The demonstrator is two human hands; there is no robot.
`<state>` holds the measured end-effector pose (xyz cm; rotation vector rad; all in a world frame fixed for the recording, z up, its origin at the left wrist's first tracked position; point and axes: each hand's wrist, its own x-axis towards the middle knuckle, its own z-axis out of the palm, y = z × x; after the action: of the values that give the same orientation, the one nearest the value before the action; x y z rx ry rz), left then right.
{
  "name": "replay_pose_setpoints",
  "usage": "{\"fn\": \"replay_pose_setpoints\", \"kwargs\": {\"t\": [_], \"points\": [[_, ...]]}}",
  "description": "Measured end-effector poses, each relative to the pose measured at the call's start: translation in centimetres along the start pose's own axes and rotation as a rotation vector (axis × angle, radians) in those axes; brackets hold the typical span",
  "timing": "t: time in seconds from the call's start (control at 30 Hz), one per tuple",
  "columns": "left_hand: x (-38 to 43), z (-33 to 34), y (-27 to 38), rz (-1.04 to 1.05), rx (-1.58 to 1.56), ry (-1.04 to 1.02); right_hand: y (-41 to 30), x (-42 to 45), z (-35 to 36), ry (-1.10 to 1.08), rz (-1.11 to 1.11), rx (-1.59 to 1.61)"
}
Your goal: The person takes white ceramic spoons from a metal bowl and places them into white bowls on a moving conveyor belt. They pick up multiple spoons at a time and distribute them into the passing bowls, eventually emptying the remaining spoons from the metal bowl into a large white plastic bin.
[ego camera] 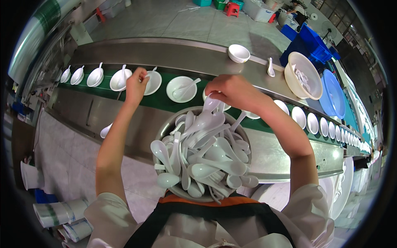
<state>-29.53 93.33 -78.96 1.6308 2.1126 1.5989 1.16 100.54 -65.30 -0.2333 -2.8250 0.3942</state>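
My left hand [136, 84] is at the left rim of a white bowl [154, 84], fingertips pinched together beside a spoon there. Whether they grip that spoon is unclear. My right hand [231, 91] bends over the far side of a round metal basin [159, 131], its fingers on a white spoon [211, 104] at the top of the heap. Glossy white spoons [204, 155] fill the basin, which sits against my apron. Between my hands, a bowl [181, 89] with a spoon lying in it rests on the green conveyor belt [167, 107]. My right hand partly covers another bowl.
Bowls with spoons [95, 77] line the belt leftward; a row of bowls [298, 117] runs right. The far steel ledge holds a bowl [238, 53], a spoon [270, 67] and a cream basin [294, 90]. One spoon [106, 130] lies on the near ledge. Blue crates [310, 43] stand beyond.
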Motion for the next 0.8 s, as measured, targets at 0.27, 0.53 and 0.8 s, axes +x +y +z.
{"fn": "replay_pose_setpoints", "kwargs": {"t": [0.27,0.53,0.8], "points": [[-2.0,1.2,-0.5,0.240,0.337,0.125,8.4,-9.1,2.9,0.362,0.687,0.161],[-5.3,0.8,16.6,0.349,-0.009,-0.762,7.1,-10.9,6.7,0.755,0.951,0.525],[-4.4,0.8,18.5,0.034,-0.177,-0.984,6.3,-15.5,7.2,0.668,1.032,0.645]]}}
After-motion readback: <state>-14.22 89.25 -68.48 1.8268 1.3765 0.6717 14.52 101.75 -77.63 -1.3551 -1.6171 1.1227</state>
